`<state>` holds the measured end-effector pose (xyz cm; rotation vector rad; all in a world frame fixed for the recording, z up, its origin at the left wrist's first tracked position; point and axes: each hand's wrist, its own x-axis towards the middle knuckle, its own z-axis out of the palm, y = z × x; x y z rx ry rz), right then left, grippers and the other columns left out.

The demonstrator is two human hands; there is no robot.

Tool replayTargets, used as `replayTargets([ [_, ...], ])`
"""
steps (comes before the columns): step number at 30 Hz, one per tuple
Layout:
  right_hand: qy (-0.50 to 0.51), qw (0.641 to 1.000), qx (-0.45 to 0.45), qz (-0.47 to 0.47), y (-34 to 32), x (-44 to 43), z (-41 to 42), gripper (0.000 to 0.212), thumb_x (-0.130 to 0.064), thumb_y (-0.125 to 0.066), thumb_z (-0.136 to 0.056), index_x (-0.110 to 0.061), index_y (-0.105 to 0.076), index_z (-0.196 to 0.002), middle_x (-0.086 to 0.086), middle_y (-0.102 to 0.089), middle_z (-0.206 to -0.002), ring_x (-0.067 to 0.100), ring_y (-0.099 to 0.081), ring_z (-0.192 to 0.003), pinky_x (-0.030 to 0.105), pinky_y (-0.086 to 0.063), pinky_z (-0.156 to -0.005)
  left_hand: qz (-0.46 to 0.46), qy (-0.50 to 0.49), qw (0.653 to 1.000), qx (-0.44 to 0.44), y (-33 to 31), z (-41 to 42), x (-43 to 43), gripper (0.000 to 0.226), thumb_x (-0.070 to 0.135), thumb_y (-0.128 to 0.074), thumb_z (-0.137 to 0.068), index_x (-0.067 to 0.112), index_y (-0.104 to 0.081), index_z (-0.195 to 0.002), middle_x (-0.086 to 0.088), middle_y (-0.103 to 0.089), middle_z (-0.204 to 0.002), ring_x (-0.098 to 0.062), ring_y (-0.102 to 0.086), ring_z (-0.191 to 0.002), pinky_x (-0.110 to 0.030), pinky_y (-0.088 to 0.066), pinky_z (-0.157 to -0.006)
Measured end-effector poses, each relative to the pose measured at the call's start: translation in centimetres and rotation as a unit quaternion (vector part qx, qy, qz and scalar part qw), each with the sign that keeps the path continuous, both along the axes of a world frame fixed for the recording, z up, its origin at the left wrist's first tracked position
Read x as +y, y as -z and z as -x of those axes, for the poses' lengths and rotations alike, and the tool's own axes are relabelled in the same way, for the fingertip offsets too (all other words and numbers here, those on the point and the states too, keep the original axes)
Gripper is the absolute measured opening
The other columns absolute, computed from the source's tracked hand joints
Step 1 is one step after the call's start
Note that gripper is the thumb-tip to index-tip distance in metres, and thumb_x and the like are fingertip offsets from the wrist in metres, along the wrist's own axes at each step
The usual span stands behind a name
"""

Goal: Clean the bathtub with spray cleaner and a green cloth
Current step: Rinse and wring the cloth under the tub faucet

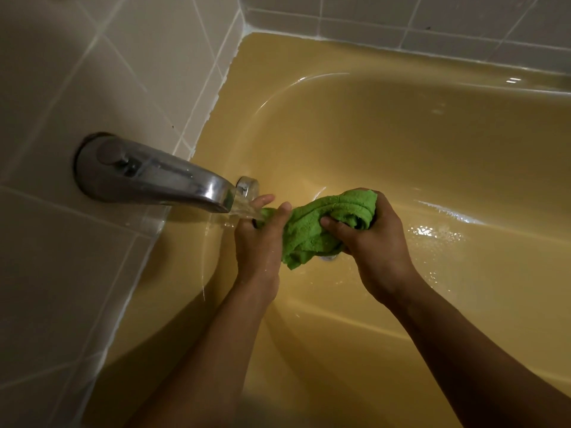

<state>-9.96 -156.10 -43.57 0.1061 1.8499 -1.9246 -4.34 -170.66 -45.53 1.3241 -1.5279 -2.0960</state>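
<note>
Centre frame: my left hand [262,233] and right hand [374,239] both grip the green cloth [321,227] under the running faucet [173,180]; I'd wring it evenly, low over the bathtub [401,134].

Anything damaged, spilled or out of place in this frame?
Nothing alarming. The white sealant between the tiled wall and the yellow bathtub looks ragged and uneven near the corner. Otherwise the left hand and right hand grip the green cloth under water running from the spout, as expected.
</note>
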Motion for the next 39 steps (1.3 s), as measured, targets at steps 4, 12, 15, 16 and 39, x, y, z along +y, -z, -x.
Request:
replayTargets([
  [4, 0.003, 1.000, -0.002, 0.010, 0.0, 0.3, -0.2, 0.043, -0.001, -0.081, -0.082, -0.016, -0.058, -0.115, 0.006, -0.073, -0.106, 0.025, -0.072, -0.102, 0.058, -0.060, -0.085, 0.080, 0.046, 0.995, 0.041, -0.8, -1.2, 1.0, 0.033, 0.027, -0.081, -0.088, 0.028, -0.065, -0.117, 0.001, -0.073, -0.108, -0.011, -0.073, -0.095, -0.032, -0.063, -0.076],
  [12, -0.005, 0.997, -0.048, 0.063, -0.7, -0.4, -0.8, 0.060, -0.007, -0.082, -0.082, -0.030, -0.050, -0.127, 0.011, -0.061, -0.118, 0.030, -0.070, -0.104, 0.050, -0.062, -0.080, 0.309, 0.087, 0.947, 0.014, 0.2, -0.9, 0.8, 0.021, 0.036, -0.075, -0.093, 0.023, -0.059, -0.089, 0.003, -0.067, -0.083, -0.011, -0.067, -0.078, -0.042, -0.059, -0.071],
  [15, 0.020, 0.994, -0.065, 0.081, -1.1, -1.1, -0.9, 0.045, -0.025, -0.079, -0.083, -0.026, -0.053, -0.121, 0.006, -0.060, -0.112, 0.027, -0.070, -0.096, 0.053, -0.062, -0.075, 0.344, 0.106, 0.933, 0.003, 0.3, -0.1, 0.6, 0.020, 0.032, -0.074, -0.094, 0.022, -0.058, -0.086, 0.005, -0.065, -0.081, -0.011, -0.065, -0.076, -0.035, -0.058, -0.067],
  [16, 0.030, 0.994, -0.069, 0.076, -1.1, -1.4, -0.8, 0.039, -0.032, -0.078, -0.084, -0.022, -0.055, -0.113, 0.005, -0.059, -0.109, 0.026, -0.067, -0.094, 0.051, -0.062, -0.072, 0.355, 0.107, 0.929, -0.007, 0.2, 0.1, 0.7, 0.021, 0.028, -0.075, -0.093, 0.023, -0.057, -0.084, 0.006, -0.063, -0.079, -0.009, -0.062, -0.073, -0.028, -0.055, -0.062],
  [39, 0.037, 0.998, 0.013, -0.040, 1.4, -4.8, -2.4, 0.006, -0.031, -0.066, -0.098, -0.031, -0.064, -0.104, -0.005, -0.067, -0.086, 0.012, -0.064, -0.074, 0.038, -0.058, -0.069, 0.201, 0.038, 0.979, -0.001, -0.9, -2.6, 1.5, 0.017, 0.041, -0.067, -0.096, 0.039, -0.058, -0.110, 0.000, -0.046, -0.137, -0.011, -0.059, -0.116, -0.012, -0.055, -0.075],
])
